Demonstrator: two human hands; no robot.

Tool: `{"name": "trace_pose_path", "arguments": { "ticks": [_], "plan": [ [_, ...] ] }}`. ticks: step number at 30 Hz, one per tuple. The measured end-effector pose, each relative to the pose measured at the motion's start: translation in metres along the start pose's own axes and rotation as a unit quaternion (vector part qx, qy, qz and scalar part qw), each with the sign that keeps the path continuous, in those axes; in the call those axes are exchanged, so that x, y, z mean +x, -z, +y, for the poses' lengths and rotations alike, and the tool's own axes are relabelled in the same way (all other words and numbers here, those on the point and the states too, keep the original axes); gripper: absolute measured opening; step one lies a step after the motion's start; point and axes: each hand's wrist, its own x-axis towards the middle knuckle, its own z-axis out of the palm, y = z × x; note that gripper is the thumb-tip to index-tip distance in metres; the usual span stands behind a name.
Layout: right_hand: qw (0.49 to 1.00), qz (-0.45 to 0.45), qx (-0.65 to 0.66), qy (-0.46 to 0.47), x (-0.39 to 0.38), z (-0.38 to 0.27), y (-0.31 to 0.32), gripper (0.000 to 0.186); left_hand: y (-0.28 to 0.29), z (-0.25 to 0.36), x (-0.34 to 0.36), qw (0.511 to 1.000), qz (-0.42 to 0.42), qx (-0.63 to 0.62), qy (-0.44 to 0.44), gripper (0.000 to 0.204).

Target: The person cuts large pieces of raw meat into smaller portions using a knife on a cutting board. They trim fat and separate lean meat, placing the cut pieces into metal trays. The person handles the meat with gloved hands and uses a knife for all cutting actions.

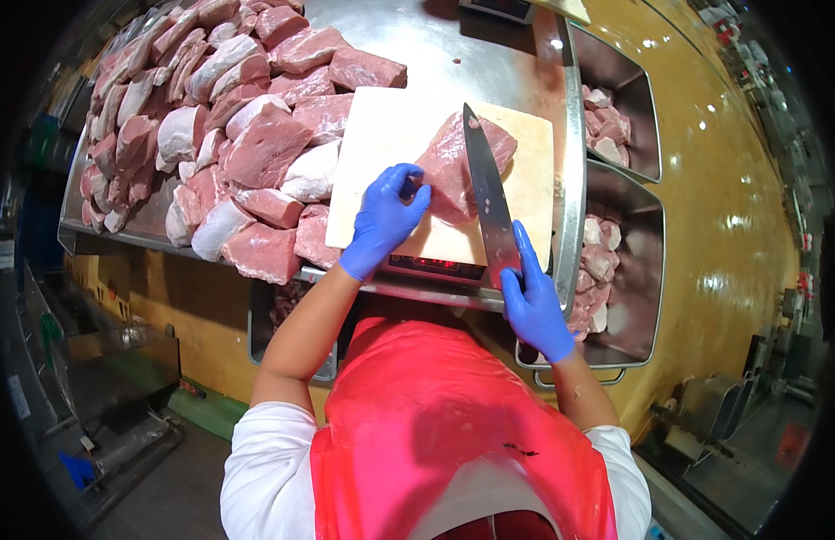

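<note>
A large knife lies in the grip of my right hand, whose index finger stretches along the blade; the handle is mostly hidden. The blade points away from me and passes over the right part of a raw meat piece; whether it touches the meat I cannot tell. My left hand has curled fingers at the near left edge of this piece and appears to grip it there. Both hands wear blue gloves. Under the meat is a white cutting board, with a scale showing red digits beneath its near edge.
A big heap of raw meat pieces covers the left of the metal table. Two metal tubs with meat chunks stand along its right side. Another container sits below the table's near edge.
</note>
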Motion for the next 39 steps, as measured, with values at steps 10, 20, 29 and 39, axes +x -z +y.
{"name": "trace_pose_path", "arguments": {
  "ticks": [10, 20, 29, 39],
  "plan": [
    [0.991, 0.13, 0.002, 0.031, 0.082, -0.023, -0.054, 0.061, 0.048, 0.009, 0.027, 0.993, -0.005, -0.055, -0.104, 0.016],
    [0.994, -0.02, -0.101, -0.038, 0.007, 0.006, -0.057, 0.068, 0.072, -0.015, -0.001, 0.996, 0.03, -0.066, -0.057, 0.011],
    [0.985, -0.045, -0.164, -0.032, -0.071, 0.006, 0.016, 0.069, 0.009, 0.011, 0.0, 0.998, -0.041, -0.039, -0.028, 0.032],
    [0.987, 0.102, -0.104, 0.073, 0.103, -0.039, -0.078, 0.068, 0.017, -0.042, 0.013, 0.995, -0.047, -0.075, -0.037, 0.005]
  ]
}}
